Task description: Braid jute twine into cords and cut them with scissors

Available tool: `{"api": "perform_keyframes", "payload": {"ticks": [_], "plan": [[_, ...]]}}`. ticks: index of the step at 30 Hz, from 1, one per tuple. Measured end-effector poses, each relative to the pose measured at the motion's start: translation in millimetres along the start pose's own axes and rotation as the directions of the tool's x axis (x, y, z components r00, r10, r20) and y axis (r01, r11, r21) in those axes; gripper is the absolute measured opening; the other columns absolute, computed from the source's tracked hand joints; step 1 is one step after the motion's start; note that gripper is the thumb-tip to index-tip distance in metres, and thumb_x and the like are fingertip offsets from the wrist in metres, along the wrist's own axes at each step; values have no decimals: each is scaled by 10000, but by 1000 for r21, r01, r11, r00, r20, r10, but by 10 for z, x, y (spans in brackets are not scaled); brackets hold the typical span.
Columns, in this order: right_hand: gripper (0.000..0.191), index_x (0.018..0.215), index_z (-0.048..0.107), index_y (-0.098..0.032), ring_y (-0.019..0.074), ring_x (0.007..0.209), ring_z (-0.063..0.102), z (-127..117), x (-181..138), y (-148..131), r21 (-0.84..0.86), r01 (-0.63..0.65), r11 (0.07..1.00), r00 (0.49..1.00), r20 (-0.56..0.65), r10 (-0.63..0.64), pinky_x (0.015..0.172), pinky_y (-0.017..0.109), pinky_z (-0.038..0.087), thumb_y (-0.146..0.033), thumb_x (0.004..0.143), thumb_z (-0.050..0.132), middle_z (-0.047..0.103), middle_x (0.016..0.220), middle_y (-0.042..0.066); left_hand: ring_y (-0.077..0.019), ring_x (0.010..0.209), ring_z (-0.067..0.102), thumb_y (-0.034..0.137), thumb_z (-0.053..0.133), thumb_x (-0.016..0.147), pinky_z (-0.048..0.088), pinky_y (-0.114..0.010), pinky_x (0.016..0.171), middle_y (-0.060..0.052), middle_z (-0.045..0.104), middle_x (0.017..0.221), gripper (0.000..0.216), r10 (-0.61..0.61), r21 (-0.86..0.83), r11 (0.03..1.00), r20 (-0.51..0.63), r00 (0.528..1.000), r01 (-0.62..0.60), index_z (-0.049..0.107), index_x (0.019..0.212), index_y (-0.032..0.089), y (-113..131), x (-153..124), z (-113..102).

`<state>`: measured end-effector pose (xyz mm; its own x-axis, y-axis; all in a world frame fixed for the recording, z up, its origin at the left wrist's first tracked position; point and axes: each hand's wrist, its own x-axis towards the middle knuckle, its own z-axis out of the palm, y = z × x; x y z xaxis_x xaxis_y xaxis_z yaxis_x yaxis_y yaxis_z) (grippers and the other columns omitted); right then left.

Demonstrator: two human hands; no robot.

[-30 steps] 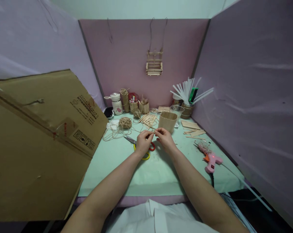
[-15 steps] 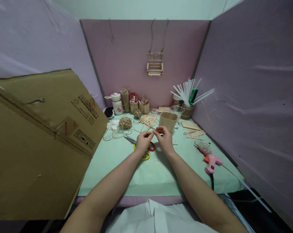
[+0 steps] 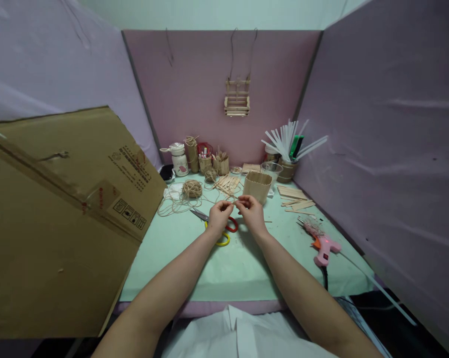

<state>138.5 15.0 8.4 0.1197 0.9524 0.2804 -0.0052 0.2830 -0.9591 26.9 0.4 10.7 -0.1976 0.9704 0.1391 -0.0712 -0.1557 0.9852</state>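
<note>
My left hand (image 3: 219, 217) and my right hand (image 3: 252, 213) are raised over the middle of the table, fingertips pinched close together. Between them runs a thin strand of twine (image 3: 232, 197), mostly hidden by the fingers. Under my left hand lie scissors (image 3: 200, 215) with one red and one yellow handle loop, their blades pointing to the back left. Just behind my right hand stands a cup-shaped holder made of wooden sticks (image 3: 257, 186). A ball of twine (image 3: 192, 188) with loose loops rests to the left, beyond the scissors.
A pink glue gun (image 3: 323, 246) lies at the right with its cord. Craft sticks (image 3: 298, 199) are spread near the right wall. A large cardboard sheet (image 3: 71, 223) leans at the left. A bottle (image 3: 179, 160) and a pot of white glue sticks (image 3: 286, 169) stand at the back.
The fingertips of my hands have come slightly apart, my left hand shifting a little to the left. The other things lie as before.
</note>
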Motion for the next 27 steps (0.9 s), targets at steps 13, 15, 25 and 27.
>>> {"api": "perform_keyframes", "payload": {"ticks": [13, 15, 25, 27], "plan": [[319, 836, 520, -202, 149, 604, 549, -21, -5, -67, 99, -262, 960, 964, 65, 257, 512, 253, 409, -361, 608, 676, 605, 666, 3, -71, 569, 488, 337, 724, 571, 349, -185, 480, -5, 582, 691, 262, -153, -207, 963, 114, 982, 174, 624, 730, 154, -21, 17, -13], [262, 807, 542, -197, 150, 632, 543, -22, -11, -71, 4, -130, 992, 991, 16, 130, 568, 274, 430, -366, 639, 649, 605, 693, 9, -63, 556, 475, 335, 735, 568, 343, -183, 476, 3, 577, 687, 271, -156, -217, 960, 101, 983, 175, 630, 741, 155, -24, 21, -15], [169, 731, 649, -181, 174, 714, 573, -9, -52, -78, -264, 174, 949, 984, 24, -174, 707, 318, 453, -334, 730, 577, 636, 753, 48, -120, 719, 558, 322, 667, 662, 432, -243, 677, -21, 643, 765, 206, 57, -55, 997, 38, 998, -55, 648, 786, 158, -91, 54, -30], [173, 731, 653, -182, 177, 714, 577, -18, -43, -75, -251, 160, 955, 987, 23, -160, 706, 320, 455, -342, 722, 588, 641, 752, 47, -134, 778, 569, 305, 656, 676, 436, -267, 755, -30, 649, 785, 179, 120, 9, 993, 35, 992, -120, 658, 780, 160, -88, 56, -44]]}}
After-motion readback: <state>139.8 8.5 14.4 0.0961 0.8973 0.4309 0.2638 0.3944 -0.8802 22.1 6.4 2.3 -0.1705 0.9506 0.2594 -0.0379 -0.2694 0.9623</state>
